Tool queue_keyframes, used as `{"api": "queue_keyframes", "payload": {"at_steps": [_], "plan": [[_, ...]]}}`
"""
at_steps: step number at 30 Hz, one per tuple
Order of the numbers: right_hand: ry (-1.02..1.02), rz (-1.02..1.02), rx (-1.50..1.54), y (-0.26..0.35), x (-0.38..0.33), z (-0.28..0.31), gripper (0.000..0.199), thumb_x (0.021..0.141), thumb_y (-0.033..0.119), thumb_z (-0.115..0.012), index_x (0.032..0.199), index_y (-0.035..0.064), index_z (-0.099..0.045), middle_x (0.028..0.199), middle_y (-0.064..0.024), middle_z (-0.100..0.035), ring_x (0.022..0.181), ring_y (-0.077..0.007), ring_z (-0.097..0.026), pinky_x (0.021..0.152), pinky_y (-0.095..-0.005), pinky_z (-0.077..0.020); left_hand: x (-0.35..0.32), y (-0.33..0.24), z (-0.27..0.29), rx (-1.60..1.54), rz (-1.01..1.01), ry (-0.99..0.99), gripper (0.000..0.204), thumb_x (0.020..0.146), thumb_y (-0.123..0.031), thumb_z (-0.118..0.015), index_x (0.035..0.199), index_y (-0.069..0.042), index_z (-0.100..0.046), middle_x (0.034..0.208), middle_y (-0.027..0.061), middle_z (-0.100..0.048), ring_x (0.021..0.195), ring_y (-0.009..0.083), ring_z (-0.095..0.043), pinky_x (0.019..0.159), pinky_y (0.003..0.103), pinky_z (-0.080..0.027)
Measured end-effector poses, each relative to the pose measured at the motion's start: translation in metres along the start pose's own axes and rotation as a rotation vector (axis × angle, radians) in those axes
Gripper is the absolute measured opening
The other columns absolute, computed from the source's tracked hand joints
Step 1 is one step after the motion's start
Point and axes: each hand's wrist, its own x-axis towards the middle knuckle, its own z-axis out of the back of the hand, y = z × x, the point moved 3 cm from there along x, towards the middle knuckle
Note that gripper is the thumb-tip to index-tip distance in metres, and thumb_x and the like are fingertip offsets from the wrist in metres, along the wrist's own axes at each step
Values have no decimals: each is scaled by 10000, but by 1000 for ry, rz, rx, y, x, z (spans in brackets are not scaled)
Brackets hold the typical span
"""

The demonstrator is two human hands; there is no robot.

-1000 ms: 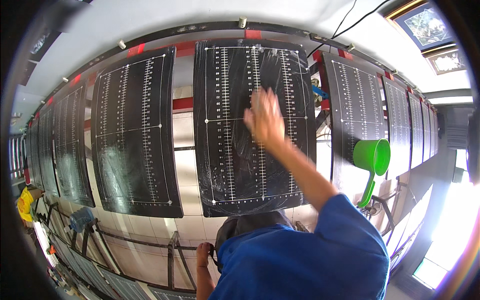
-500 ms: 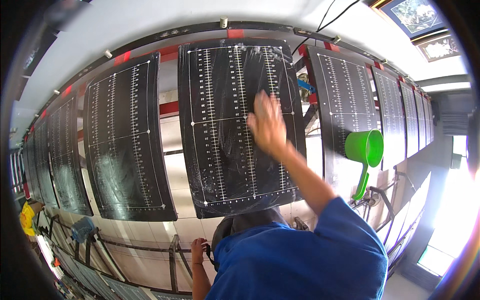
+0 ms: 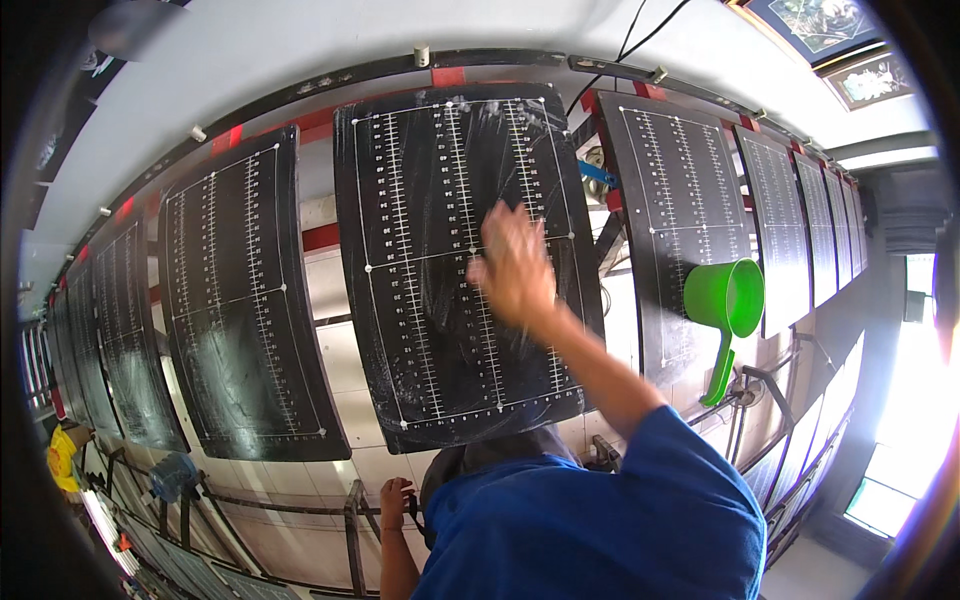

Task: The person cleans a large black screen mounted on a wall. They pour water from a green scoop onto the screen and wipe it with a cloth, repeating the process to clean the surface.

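My right hand (image 3: 515, 265) lies flat against the middle of a large black panel (image 3: 430, 190) printed with white scale lines. The hand is blurred, its fingers are spread, and I see nothing in it. Pale smears streak the panel around the hand. My blue sleeve (image 3: 640, 500) fills the lower middle. My left hand (image 3: 396, 497) is low in the picture with its fingers curled on the edge of a dark rounded object (image 3: 500, 452) held close to my body. What that object is I cannot tell.
More black scaled panels hang left (image 3: 240, 300) and right (image 3: 685, 200) along a white tiled wall with a red and black rail. A green scoop (image 3: 727, 300) hangs beside the right panel. Metal frames (image 3: 350, 530) stand below, and a bright window (image 3: 890, 480) lies at the far right.
My right hand has slid a little down and to the left across the middle panel. The view has shifted slightly. My left hand stays low by the dark object.
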Motion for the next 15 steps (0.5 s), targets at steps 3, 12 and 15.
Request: {"api": "queue_keyframes", "payload": {"at_steps": [3, 12, 15], "plan": [[383, 52, 34, 32, -99, 16, 789, 940, 549, -566, 1502, 21, -402, 1614, -146, -302, 1509, -382, -219, 1207, -615, -162, 9, 3, 0, -62, 24, 30, 315, 1008, -302, -490, 1065, -22, -622, 1007, 107, -708, 816, 203, -682, 643, 320, -524], [-185, -665, -299, -125, 198, -21, 875, 994, 634, -368, 1508, -75, -340, 1580, -307, -268, 1473, -496, -207, 1216, -566, -135, -27, 75, -5, -222, 72, -59, 353, 982, -356, -535, 1060, -28, -642, 1014, 113, -707, 853, 235, -694, 694, 337, -573], [-114, -384, -95, -27, 261, -84, 885, 1009, 622, -312, 1558, -63, -198, 1628, -298, -138, 1524, -454, -76, 1243, -533, -31, -28, 125, -14, -310, 94, -45, 315, 978, -305, -532, 1067, -18, -626, 944, 111, -707, 736, 235, -707, 594, 366, -575]]}}
